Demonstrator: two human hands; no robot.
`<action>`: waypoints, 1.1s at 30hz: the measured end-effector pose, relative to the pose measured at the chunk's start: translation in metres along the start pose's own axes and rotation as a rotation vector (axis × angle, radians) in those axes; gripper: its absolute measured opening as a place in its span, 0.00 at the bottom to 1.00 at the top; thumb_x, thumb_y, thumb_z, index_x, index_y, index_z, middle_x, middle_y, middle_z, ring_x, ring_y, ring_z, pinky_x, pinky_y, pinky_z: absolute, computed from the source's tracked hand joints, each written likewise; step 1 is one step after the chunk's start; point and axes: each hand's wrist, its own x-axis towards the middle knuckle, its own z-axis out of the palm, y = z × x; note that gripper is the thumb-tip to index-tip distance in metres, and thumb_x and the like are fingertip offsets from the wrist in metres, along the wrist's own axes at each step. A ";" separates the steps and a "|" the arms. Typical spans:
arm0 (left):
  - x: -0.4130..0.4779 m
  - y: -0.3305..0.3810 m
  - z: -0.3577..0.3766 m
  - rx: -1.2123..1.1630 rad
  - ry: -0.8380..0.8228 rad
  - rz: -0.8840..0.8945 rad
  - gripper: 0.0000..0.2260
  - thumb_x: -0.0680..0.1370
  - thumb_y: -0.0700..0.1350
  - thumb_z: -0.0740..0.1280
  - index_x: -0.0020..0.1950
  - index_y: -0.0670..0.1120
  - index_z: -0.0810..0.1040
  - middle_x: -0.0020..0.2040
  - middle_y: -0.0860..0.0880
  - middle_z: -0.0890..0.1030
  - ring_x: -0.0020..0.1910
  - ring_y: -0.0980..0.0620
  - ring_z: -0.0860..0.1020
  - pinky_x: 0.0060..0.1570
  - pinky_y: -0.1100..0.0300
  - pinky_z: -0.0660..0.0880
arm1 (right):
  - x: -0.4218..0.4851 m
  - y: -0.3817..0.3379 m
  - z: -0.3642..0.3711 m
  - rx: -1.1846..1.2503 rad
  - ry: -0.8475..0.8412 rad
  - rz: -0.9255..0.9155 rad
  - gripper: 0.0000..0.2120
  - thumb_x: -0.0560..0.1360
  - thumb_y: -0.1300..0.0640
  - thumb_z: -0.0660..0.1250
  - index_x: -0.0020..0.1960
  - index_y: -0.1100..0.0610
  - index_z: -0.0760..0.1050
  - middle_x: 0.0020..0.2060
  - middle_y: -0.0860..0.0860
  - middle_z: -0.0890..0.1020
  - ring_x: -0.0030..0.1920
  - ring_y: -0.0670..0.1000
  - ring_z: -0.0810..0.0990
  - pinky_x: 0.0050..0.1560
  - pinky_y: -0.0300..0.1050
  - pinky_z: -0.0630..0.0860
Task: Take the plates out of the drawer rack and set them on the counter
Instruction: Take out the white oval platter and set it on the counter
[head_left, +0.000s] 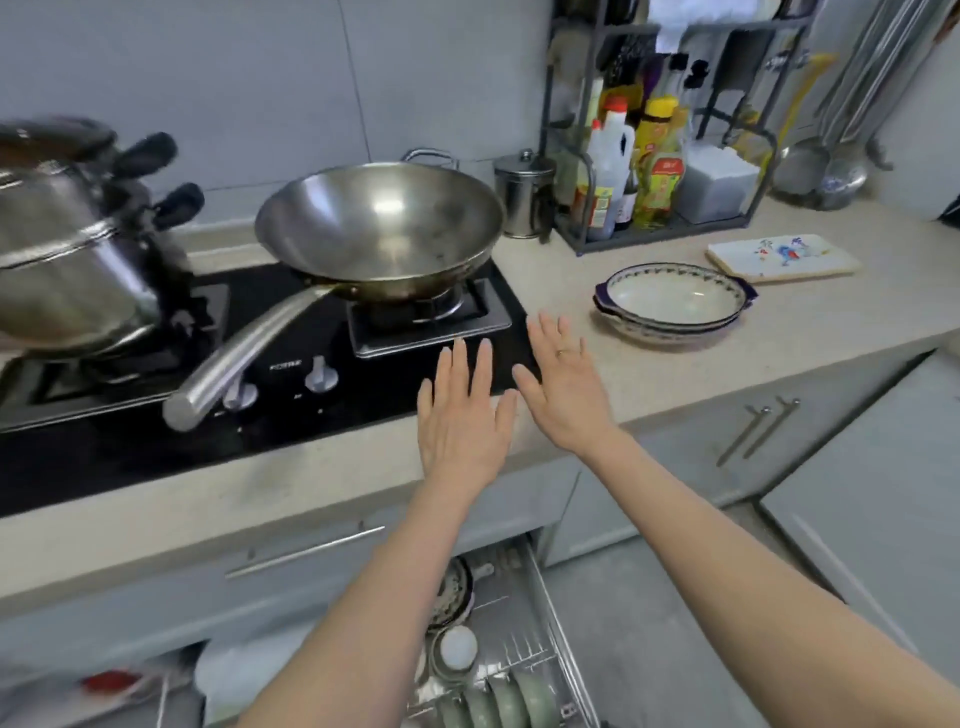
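My left hand (460, 415) and my right hand (563, 384) hover flat, fingers spread and empty, over the front edge of the counter (675, 364) beside the black hob. Below them the wire drawer rack (545, 613) is pulled out. Several green plates (509, 701) stand upright in it, with a patterned dish (454, 592) and a white bowl (457, 647) behind them. My forearms hide part of the rack. On the counter to the right sit stacked oval dishes with a blue patterned rim (675, 301) and a flat rectangular plate with a rooster picture (782, 257).
A steel wok (379, 228) sits on the hob (395, 384), its long handle jutting towards me at the left. A steel pot (67, 260) occupies the left burner. A black rack of bottles (649, 171) and a metal canister (522, 195) stand at the back. Grey cabinet doors (857, 519) lie to the right.
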 end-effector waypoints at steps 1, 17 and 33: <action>-0.019 -0.023 -0.005 0.005 -0.007 -0.015 0.26 0.80 0.56 0.48 0.76 0.51 0.45 0.78 0.47 0.46 0.77 0.50 0.44 0.74 0.51 0.45 | -0.011 -0.021 0.015 0.010 -0.005 -0.019 0.29 0.79 0.49 0.52 0.75 0.57 0.48 0.76 0.55 0.52 0.76 0.55 0.47 0.75 0.53 0.44; -0.239 -0.290 0.005 0.082 -0.047 -0.348 0.25 0.80 0.54 0.50 0.75 0.48 0.53 0.76 0.43 0.56 0.76 0.45 0.55 0.73 0.49 0.54 | -0.166 -0.189 0.228 0.110 -0.242 -0.250 0.26 0.78 0.54 0.54 0.74 0.60 0.55 0.74 0.56 0.60 0.75 0.54 0.57 0.75 0.49 0.49; -0.293 -0.495 0.271 0.222 -0.240 -0.606 0.27 0.80 0.56 0.45 0.75 0.48 0.40 0.77 0.45 0.44 0.77 0.48 0.43 0.74 0.50 0.42 | -0.194 -0.077 0.530 -0.120 -0.532 -0.255 0.25 0.80 0.53 0.50 0.75 0.60 0.50 0.76 0.56 0.55 0.76 0.54 0.52 0.75 0.49 0.47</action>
